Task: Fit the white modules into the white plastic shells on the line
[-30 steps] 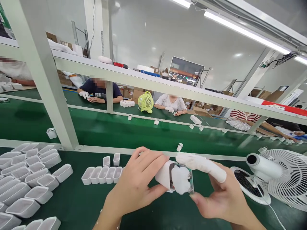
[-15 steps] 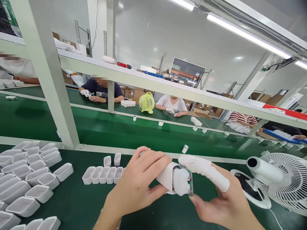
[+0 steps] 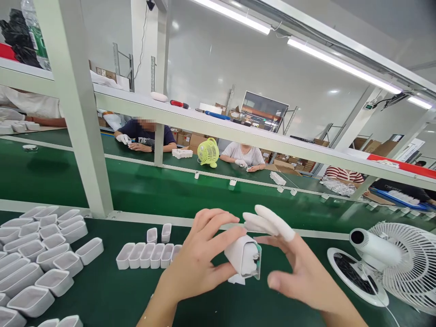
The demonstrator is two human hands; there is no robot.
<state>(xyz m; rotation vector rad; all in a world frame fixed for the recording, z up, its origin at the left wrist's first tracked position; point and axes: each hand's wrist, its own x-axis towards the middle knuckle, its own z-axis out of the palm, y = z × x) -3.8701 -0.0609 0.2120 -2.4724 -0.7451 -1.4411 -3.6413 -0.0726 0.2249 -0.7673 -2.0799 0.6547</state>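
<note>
My left hand [image 3: 204, 256] is closed around a white plastic housing [image 3: 235, 254], tilted above the green table. At the housing's right end sits a white inner part [image 3: 250, 260] with a clear plate and a bit of green at its edge. My right hand [image 3: 289, 263], white finger cots on some of its fingers, is just right of the housing. Its thumb and fingers are spread, and it appears to hold nothing. Below the housing a small white piece [image 3: 237, 279] shows; I cannot tell whether it is attached.
Many empty white housings [image 3: 56, 282] lie at the left, with a short row of them [image 3: 146, 255] nearer the middle. A white fan [image 3: 391, 259] stands at the right. Beyond the rail runs a green conveyor belt [image 3: 153, 193] carrying small white parts. Co-workers sit across it.
My right hand has let go of the inner part and opened away from it. The inner part sits deeper in the housing. The view has shifted slightly.
</note>
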